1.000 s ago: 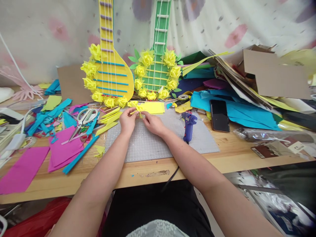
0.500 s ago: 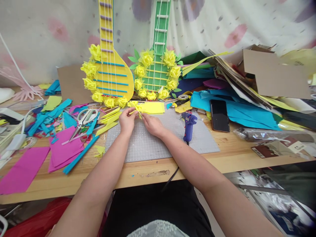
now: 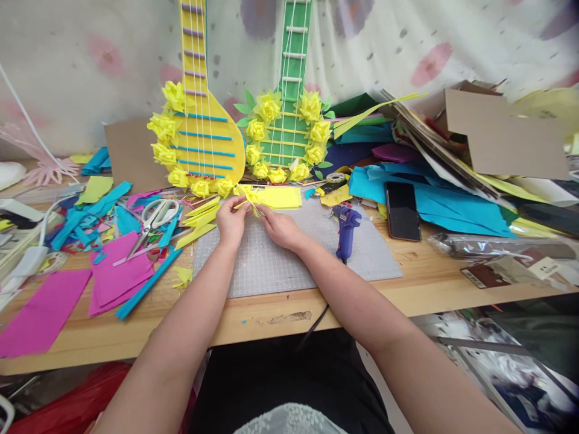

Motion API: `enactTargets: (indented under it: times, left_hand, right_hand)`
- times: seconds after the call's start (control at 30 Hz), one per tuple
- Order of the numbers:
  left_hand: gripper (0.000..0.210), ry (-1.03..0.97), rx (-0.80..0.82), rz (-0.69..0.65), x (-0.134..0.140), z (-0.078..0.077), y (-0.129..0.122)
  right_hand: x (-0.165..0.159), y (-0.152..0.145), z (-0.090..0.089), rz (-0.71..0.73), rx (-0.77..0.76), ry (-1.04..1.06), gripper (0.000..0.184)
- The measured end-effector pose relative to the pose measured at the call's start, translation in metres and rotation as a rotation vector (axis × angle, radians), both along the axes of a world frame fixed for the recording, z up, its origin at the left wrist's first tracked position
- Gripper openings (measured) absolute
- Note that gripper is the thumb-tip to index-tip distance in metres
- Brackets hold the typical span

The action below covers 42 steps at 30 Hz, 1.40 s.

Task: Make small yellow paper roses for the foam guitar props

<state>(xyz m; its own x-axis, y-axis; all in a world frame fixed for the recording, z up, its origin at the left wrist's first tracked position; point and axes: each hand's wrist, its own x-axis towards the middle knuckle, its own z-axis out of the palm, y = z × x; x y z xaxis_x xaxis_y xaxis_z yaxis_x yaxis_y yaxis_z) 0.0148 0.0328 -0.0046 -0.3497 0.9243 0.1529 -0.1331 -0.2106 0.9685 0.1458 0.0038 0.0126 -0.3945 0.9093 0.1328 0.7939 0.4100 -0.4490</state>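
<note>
Both my hands meet over the back of the grey cutting mat (image 3: 271,259), fingers pinched together. Between them is a yellow paper flower (image 3: 246,193), its petals loose and partly hidden by my fingers. My left hand (image 3: 231,222) grips its left side. From the right, my right hand (image 3: 280,228) pinches the flower's lower end. Just behind lies a stack of yellow paper (image 3: 283,197), and folded yellow strips (image 3: 199,220) lie left of my left hand. Beyond stand a yellow paper guitar (image 3: 210,132) and a green one (image 3: 289,126), both trimmed with yellow paper flowers.
A purple glue gun (image 3: 346,232) stands on the mat's right part, its cord running off the front edge. Scissors (image 3: 154,223) rest on paper scraps at left, near magenta sheets (image 3: 45,313). A phone (image 3: 402,211) lies on blue paper at right, before piled cardboard (image 3: 502,132).
My left hand has shifted very slightly left. Both hands keep their hold on the yellow paper flower; everything else is unchanged.
</note>
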Motion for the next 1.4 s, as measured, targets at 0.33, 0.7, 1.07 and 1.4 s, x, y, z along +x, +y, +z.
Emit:
enactTargets:
  times: [0.33, 0.7, 1.07, 1.4]
  left_hand:
    - [0.025, -0.017, 0.009, -0.022, 0.004, 0.002, -0.003]
    - [0.025, 0.002, -0.012, -0.005, 0.004, 0.002, -0.002]
    - [0.027, 0.031, -0.013, -0.065, 0.001, -0.001, -0.001]
    - [0.024, 0.017, -0.003, 0.011, 0.004, 0.001, -0.002]
  right_hand:
    - [0.002, 0.007, -0.007, -0.033, 0.001, 0.120, 0.039]
    - [0.002, 0.007, -0.005, -0.012, -0.003, 0.211, 0.037]
    - [0.004, 0.009, -0.004, -0.053, -0.030, 0.198, 0.036]
    - [0.001, 0.003, 0.001, -0.077, -0.072, 0.224, 0.028]
